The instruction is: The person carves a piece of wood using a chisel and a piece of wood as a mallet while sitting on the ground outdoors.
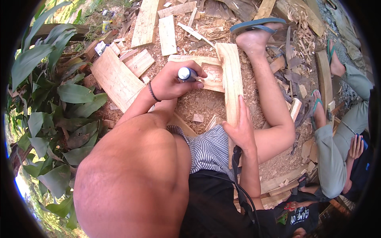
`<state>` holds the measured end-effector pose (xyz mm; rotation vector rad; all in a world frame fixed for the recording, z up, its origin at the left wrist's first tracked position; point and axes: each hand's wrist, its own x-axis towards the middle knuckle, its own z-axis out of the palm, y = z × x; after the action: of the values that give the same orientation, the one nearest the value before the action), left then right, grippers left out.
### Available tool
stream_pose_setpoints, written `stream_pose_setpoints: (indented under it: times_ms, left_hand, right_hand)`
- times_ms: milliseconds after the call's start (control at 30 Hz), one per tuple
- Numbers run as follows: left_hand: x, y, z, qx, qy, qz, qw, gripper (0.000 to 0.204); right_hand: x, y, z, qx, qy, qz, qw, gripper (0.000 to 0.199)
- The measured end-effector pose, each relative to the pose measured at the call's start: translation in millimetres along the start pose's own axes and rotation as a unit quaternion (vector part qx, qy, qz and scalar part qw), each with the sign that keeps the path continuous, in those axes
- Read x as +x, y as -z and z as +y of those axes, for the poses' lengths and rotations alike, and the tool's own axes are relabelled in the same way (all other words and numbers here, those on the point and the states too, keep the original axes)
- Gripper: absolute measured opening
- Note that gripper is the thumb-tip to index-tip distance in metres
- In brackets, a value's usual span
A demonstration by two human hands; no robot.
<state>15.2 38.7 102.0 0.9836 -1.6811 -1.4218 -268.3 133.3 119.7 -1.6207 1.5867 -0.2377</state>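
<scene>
- Between your two hands lies a long, pale, flat wooden plank (233,75), its near end at your lap; a shorter pale wooden crosspiece with a rectangular opening (215,85) meets its left side. You cannot tell whether they are fastened.
- Expect the plank to be stiff and moderately heavy, dry rather than slippery; its edges may splinter. The crosspiece looks weakest at the narrow strips around its opening.
- Your left hand (172,81) is closed around a dark-blue-handled tool with a white end (185,74), over the crosspiece; its working tip is hidden from you.
- Your right hand (242,133) lies on the plank, thumb toward the left edge, fingers stretched along the right; you cannot tell how firmly it grips.
- For a steady hold, take the plank by both long edges, below the crosspiece; keep your fingers clear of the tool's tip.
- Beneath is brown ground strewn with sawdust (198,106), loose and uneven, so the wood may rock.
- Around you are broad pale offcut boards (116,77) and green broad-leaved plants (75,94) to the left, and to the right a seated co-worker in grey-green trousers (331,160).
</scene>
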Motion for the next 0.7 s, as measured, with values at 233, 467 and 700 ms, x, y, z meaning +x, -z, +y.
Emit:
stream_pose_setpoints:
  times_ms: [233,467,700]
  left_hand:
    - [-0.8,0.8,0.7,0.003,-0.008,0.003,1.000,0.024]
    - [-1.2,1.8,2.6,0.007,-0.008,0.003,1.000,0.024]
    - [-2.0,1.7,1.8,0.006,-0.009,0.001,1.000,0.024]
  right_hand:
    - [1.5,-0.1,-0.6,-0.005,-0.003,-0.009,1.000,0.094]
    - [0.8,0.0,-0.2,-0.003,-0.004,-0.011,1.000,0.094]
    - [1.3,0.2,-2.7,-0.001,-0.014,-0.017,1.000,0.094]
